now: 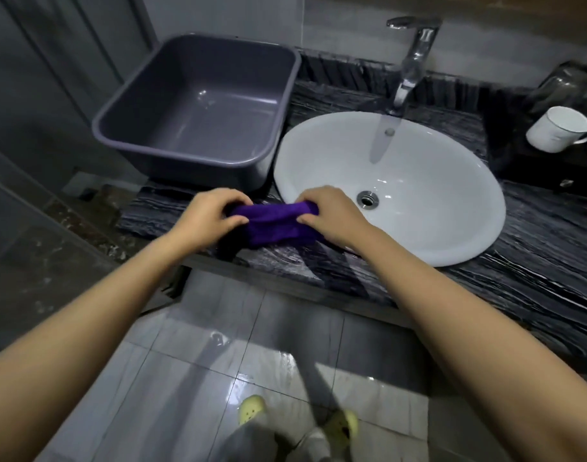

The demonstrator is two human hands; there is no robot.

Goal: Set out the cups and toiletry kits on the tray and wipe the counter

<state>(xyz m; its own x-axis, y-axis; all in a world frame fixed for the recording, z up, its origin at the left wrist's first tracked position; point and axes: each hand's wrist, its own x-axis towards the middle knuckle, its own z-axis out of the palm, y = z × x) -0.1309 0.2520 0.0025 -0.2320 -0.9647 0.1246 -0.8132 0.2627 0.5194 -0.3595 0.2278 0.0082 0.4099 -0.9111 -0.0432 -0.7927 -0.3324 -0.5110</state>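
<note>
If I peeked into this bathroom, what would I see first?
Probably the bright purple cloth, bunched between the left hand and right hand at the front edge of the dark streaked stone counter. Just behind it sits the round white ceramic sink under a shiny metal tap. To the sink's left stands a big empty grey plastic tub.

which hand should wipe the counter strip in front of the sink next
Right, probably. The right hand already grips the purple cloth at the edge of the sink, beside that strip of counter. The left hand sits nearer the grey tub.
</note>
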